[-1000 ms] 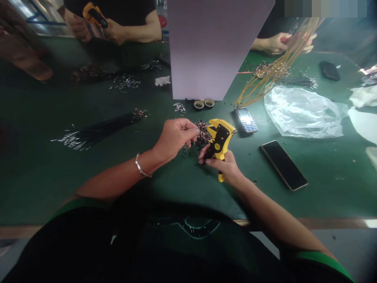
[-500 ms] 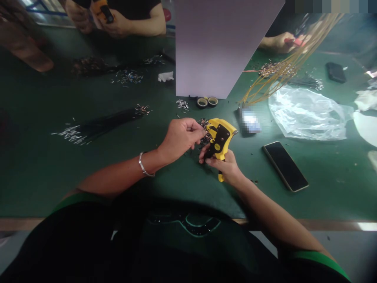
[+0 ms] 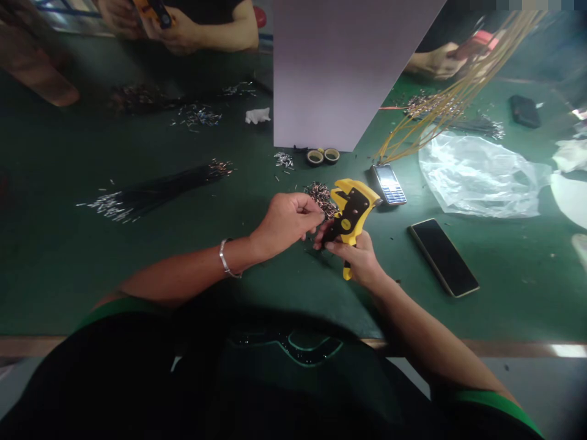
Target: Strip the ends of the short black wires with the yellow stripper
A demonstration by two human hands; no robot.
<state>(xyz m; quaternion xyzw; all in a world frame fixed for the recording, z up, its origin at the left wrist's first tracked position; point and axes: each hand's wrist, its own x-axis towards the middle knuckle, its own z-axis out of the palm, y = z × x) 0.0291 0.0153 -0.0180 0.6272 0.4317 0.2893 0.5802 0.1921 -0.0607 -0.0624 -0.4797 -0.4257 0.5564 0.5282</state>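
Note:
My right hand [image 3: 356, 253] is wrapped round the handles of a yellow and black wire stripper [image 3: 352, 211], held upright with its jaws at the top left. Just left of the tool, my left hand [image 3: 296, 220] is closed in a pinch. Whatever is between its fingertips is too small to make out. Behind those fingertips lies a bunch of wires with copper-coloured ends [image 3: 321, 194], partly hidden by the hand and the tool. A silver bangle [image 3: 224, 258] circles my left wrist.
A bundle of black wires [image 3: 165, 186] lies left. Tape rolls [image 3: 315, 158] and metal bits [image 3: 284, 160] sit by a pale upright panel [image 3: 339, 73]. Right are a keypad phone [image 3: 389, 184], a smartphone [image 3: 444, 258], a plastic bag [image 3: 486, 177] and yellow wires [image 3: 431, 122]. Co-workers' hands work opposite.
The stripper and my right hand have shifted slightly right. My left hand has drawn down and back from the stripper's jaws, uncovering more of the copper-ended wires.

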